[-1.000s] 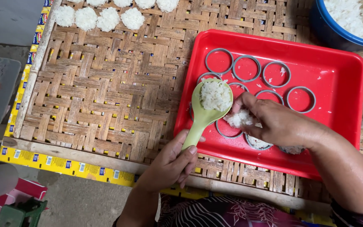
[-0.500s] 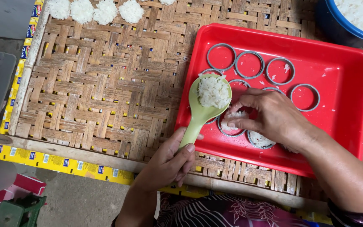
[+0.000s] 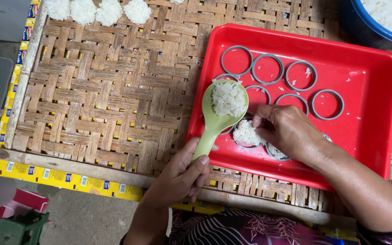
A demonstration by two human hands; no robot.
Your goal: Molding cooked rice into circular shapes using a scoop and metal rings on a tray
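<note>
- Over a woven bamboo tray (image 3: 91, 104), head view: the left hand (image 3: 182, 174) grips the handle of a green spoon (image 3: 214, 124), fingers curled shut around it and thumb laid along the stem. The bowl, heaped with cooked rice (image 3: 227, 97), hangs over the near-left corner of a red tray (image 3: 373, 113).
- Same view, right side: the right hand (image 3: 286, 129) bends down over a rice-filled ring (image 3: 247, 134), fingertips bunched and pressed onto the grains. A second filled ring (image 3: 275, 153) shows partly under the palm.
- Empty rings (image 3: 268, 68) sit in rows toward the far side of the red tray, with stray grains scattered between them.
- Formed rice cakes (image 3: 107, 10) line the far edge of the bamboo tray; a blue bowl (image 3: 364, 27) of rice sits at the far right corner.
- Risk, as judged: the spoon is heaped and tilted, so a jolt of the wrist could drop rice outside the rings. Hard or off-centre pressing could slide the thin ring on the wet tray, or push rice out under its rim.
</note>
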